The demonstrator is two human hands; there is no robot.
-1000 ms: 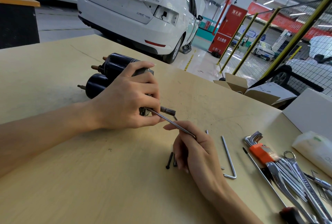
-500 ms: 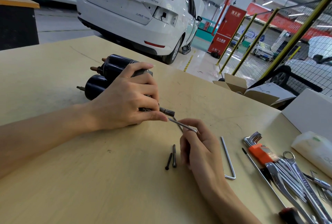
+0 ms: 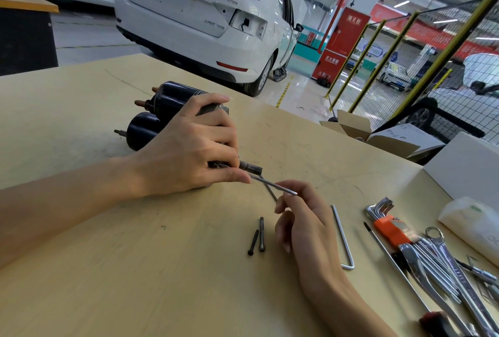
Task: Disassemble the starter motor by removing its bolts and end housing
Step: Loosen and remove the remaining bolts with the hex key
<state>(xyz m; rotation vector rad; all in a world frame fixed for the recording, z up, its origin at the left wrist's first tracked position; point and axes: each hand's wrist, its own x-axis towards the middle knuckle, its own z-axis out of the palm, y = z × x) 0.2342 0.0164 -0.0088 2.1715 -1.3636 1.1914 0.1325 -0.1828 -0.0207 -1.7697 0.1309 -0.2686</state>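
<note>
The black starter motor [image 3: 162, 110] lies on the wooden table [image 3: 108, 255], its two dark cylinders pointing left. My left hand [image 3: 189, 147] grips its near end, covering the housing; a short metal shaft [image 3: 251, 167] sticks out past my fingers. My right hand [image 3: 299, 218] pinches a thin silver hex key [image 3: 272, 186] whose far end runs into the motor under my left thumb. Two black bolts [image 3: 258, 238] lie loose on the table just left of my right hand.
Another L-shaped hex key [image 3: 343, 236] lies right of my right hand. A hex key set in an orange holder [image 3: 388, 228] and several wrenches [image 3: 445, 269] fill the right edge. A white box [image 3: 464, 166] and a white bag [image 3: 475, 223] stand beyond. A white car is parked behind the table.
My right hand has moved up and away from me along the hex key, uncovering the two bolts. My left hand stays on the motor.
</note>
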